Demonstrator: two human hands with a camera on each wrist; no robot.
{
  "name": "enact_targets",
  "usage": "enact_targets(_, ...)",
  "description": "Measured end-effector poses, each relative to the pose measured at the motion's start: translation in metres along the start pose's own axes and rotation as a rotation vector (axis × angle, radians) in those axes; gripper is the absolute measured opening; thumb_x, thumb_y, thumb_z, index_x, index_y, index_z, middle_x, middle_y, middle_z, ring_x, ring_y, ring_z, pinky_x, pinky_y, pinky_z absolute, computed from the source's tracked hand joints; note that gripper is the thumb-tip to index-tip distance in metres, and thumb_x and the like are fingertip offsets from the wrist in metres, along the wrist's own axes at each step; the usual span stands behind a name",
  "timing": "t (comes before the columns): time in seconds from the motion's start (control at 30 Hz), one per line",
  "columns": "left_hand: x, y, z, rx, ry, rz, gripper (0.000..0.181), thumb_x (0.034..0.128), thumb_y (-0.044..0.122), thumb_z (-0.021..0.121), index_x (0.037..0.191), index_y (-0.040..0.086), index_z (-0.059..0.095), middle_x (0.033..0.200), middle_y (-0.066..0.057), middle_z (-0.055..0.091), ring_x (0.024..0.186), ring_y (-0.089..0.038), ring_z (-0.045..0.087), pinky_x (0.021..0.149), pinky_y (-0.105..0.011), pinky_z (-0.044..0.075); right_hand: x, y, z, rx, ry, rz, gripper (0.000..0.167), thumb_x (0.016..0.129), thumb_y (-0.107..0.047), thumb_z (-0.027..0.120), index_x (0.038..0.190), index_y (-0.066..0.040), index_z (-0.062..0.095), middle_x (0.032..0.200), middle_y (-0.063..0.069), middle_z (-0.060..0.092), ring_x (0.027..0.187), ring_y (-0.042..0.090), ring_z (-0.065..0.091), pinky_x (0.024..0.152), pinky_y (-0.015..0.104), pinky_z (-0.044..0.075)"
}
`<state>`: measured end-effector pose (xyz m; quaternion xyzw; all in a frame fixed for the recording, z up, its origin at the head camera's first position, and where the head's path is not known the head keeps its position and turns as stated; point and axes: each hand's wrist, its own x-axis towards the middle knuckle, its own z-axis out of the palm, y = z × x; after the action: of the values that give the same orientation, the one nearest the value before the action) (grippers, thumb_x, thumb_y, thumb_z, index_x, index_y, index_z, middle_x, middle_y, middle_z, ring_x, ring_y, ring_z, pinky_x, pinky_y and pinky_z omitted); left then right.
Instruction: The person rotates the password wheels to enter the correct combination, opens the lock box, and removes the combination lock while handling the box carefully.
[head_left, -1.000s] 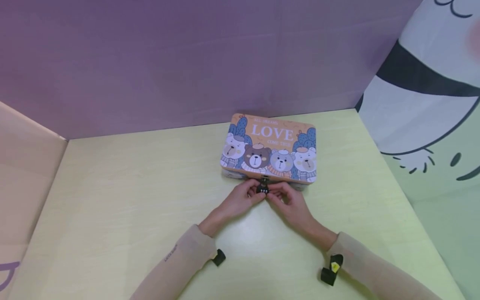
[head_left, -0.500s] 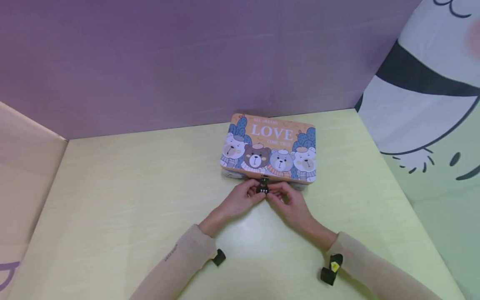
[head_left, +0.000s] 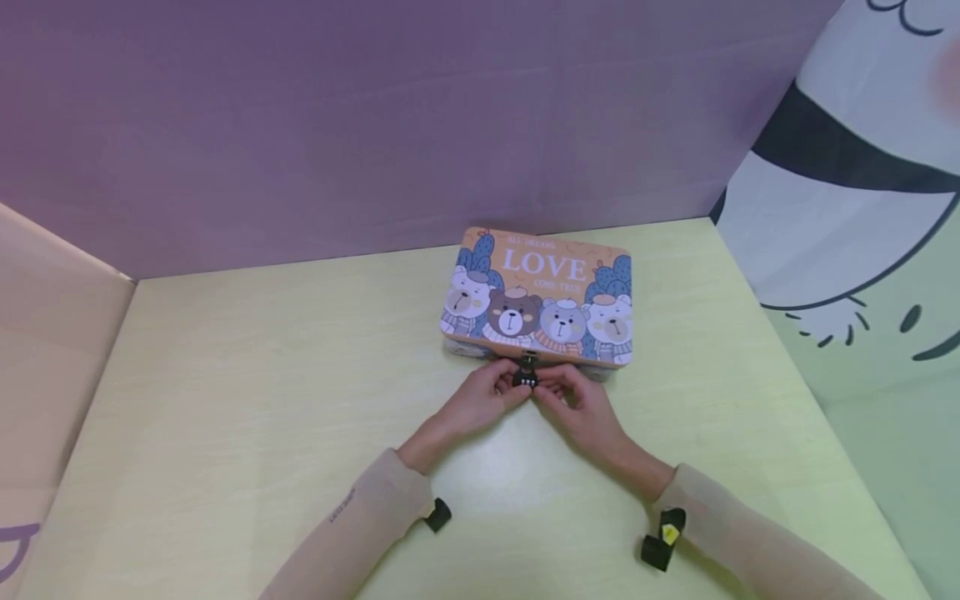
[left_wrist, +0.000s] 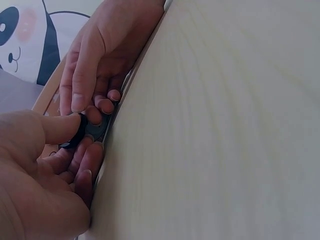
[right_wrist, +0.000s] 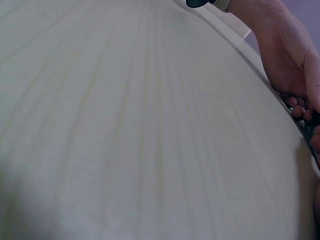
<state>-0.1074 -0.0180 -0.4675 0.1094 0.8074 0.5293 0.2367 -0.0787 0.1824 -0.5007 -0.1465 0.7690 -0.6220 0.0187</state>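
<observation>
A small black combination padlock (head_left: 526, 378) with a row of pale number dials hangs at the front latch of a tin box (head_left: 543, 287). Bears, cacti and the word LOVE are printed on the orange lid, which is closed. My left hand (head_left: 480, 401) pinches the padlock from the left, thumb on its near face. From the right, my right hand (head_left: 581, 412) grips it between thumb and fingers. In the left wrist view the dark padlock (left_wrist: 75, 134) shows between both hands' fingertips, partly covered. The right wrist view catches only its dark edge beside the left hand (right_wrist: 287, 55).
The box stands on a pale wood-grain table (head_left: 262, 400), near a purple wall panel (head_left: 337, 125) at the back. A beige panel (head_left: 52, 350) borders the left side. To the right is a panda-patterned wall (head_left: 862, 250). Black wrist cameras sit at both sleeves.
</observation>
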Motion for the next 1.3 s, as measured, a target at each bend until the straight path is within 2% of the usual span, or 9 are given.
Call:
enact_targets(0.23, -0.0006, -0.0002, -0.0013, -0.006, -0.012, 0.0, 0.02, 0.1003, 0.023, 0.067, 0.114, 0.008, 0.066, 0.098, -0.004, 0.061, 0.088, -0.017, 0.055, 0.079, -0.031, 0.05, -0.0001, -0.0015, -0.0004, -0.008, 0.003, 0.006, 0.024, 0.094, 0.006, 0.067, 0.117, 0.004, 0.065, 0.103, 0.015, 0.07, 0.092, 0.006, 0.064, 0.084, 0.022, 0.056)
enact_targets(0.47, -0.0003, -0.0024, -0.0035, -0.01, -0.038, 0.003, 0.021, 0.1012, 0.025, 0.066, 0.115, 0.009, 0.066, 0.099, -0.004, 0.061, 0.089, -0.018, 0.056, 0.08, -0.032, 0.05, -0.0006, -0.0053, 0.0003, -0.062, 0.025, 0.012, 0.021, 0.095, 0.002, 0.069, 0.115, 0.004, 0.066, 0.102, 0.015, 0.071, 0.091, 0.009, 0.064, 0.083, 0.02, 0.055)
enact_targets(0.77, -0.0007, -0.0022, -0.0036, -0.006, -0.031, 0.019, 0.021, 0.1008, 0.024, 0.067, 0.114, 0.008, 0.066, 0.096, -0.004, 0.061, 0.086, -0.016, 0.055, 0.077, -0.03, 0.05, 0.0015, -0.0047, 0.0014, -0.168, 0.035, 0.021, 0.018, 0.095, -0.004, 0.071, 0.112, -0.001, 0.068, 0.097, 0.01, 0.072, 0.084, 0.009, 0.062, 0.071, 0.022, 0.051)
enact_targets(0.9, -0.0009, -0.0028, -0.0042, 0.004, -0.035, 0.013, 0.022, 0.1014, 0.026, 0.065, 0.116, 0.008, 0.066, 0.097, -0.003, 0.062, 0.088, -0.016, 0.056, 0.079, -0.03, 0.051, 0.002, -0.0051, 0.0022, -0.176, 0.041, 0.026, 0.016, 0.094, -0.004, 0.071, 0.11, 0.0, 0.069, 0.096, 0.01, 0.072, 0.083, 0.009, 0.062, 0.07, 0.022, 0.05)
enact_targets(1.17, 0.0, -0.0045, -0.0055, 0.018, -0.046, 0.017, 0.021, 0.1027, 0.024, 0.063, 0.117, 0.009, 0.066, 0.1, -0.003, 0.063, 0.091, -0.016, 0.058, 0.082, -0.031, 0.052, 0.0025, -0.0075, 0.0041, -0.138, 0.044, 0.087, 0.014, 0.093, -0.004, 0.072, 0.107, 0.0, 0.069, 0.093, 0.01, 0.073, 0.083, 0.011, 0.063, 0.075, 0.02, 0.052)
enact_targets(1.3, -0.0004, -0.0049, -0.0059, 0.011, -0.053, 0.018, 0.019, 0.1032, 0.023, 0.062, 0.116, 0.009, 0.065, 0.101, -0.003, 0.062, 0.092, -0.017, 0.058, 0.083, -0.031, 0.052, 0.0022, -0.0065, 0.0044, -0.151, 0.042, 0.091, 0.013, 0.093, -0.007, 0.073, 0.105, -0.002, 0.069, 0.088, 0.007, 0.072, 0.077, 0.011, 0.061, 0.069, 0.021, 0.051)
